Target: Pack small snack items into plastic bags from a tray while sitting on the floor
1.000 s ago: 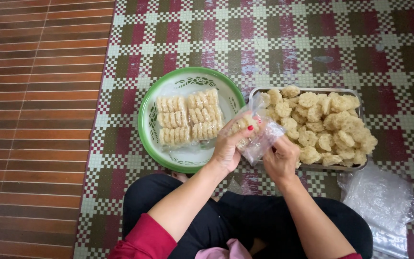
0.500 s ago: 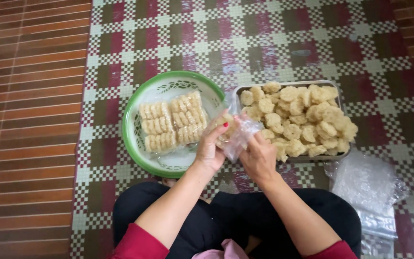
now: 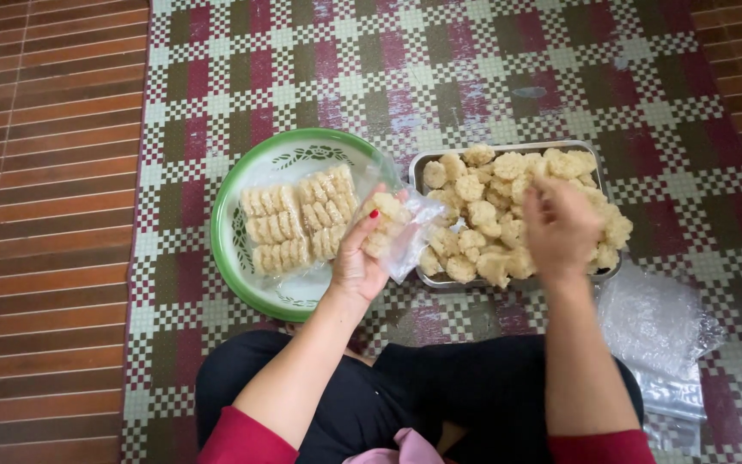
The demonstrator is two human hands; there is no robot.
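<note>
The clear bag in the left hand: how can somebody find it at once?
Start at the round green-rimmed plate on the checked mat. At its right edge the left hand holds the bag, part filled. Unlike the flat packs on the plate, it is lifted.

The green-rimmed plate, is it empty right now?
No, the green-rimmed plate holds two clear packets of pale round cakes lying side by side on it.
</note>
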